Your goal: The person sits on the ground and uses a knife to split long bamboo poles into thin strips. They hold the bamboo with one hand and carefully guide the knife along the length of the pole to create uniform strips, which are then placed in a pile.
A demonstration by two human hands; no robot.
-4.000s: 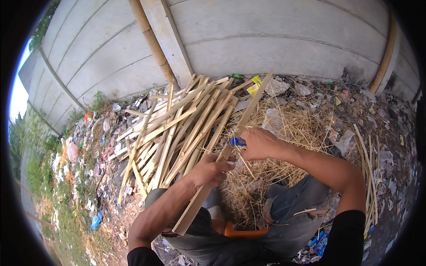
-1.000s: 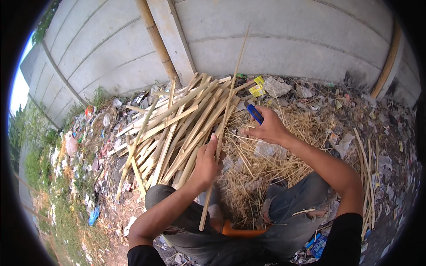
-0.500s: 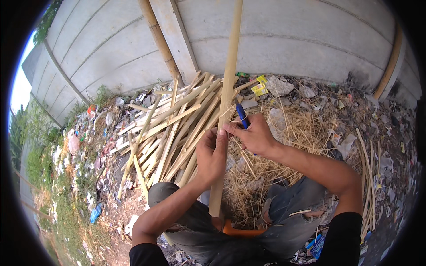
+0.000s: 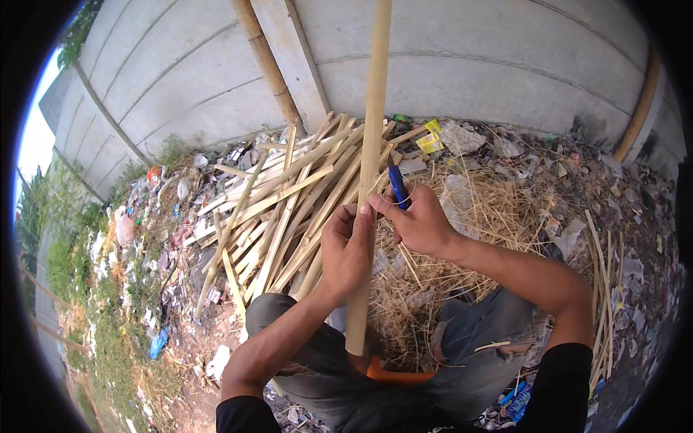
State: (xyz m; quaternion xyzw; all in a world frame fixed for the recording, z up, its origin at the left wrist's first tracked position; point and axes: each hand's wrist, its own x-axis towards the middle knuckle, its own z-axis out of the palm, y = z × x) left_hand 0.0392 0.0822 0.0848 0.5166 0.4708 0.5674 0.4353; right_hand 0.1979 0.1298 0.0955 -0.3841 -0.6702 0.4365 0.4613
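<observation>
A long pale bamboo strip (image 4: 375, 94) stands nearly upright in front of me, its lower end down by my knees. My left hand (image 4: 345, 249) is wrapped around its middle. My right hand (image 4: 417, 219) holds a small blue-handled knife (image 4: 396, 183) with the blade against the strip just above my left hand, thumb touching the strip. Thin pale shavings (image 4: 469, 216) cover the ground under my right hand.
A heap of split bamboo strips (image 4: 289, 202) lies on the ground ahead and left. A grey concrete wall (image 4: 469, 65) with a slanted post rises behind. Litter (image 4: 137, 224) and grass line the left; more thin sticks (image 4: 603, 289) lie at the right.
The strip was lying slanted across my lap; I have raised it to nearly vertical. My right hand with the knife has come in against the strip.
</observation>
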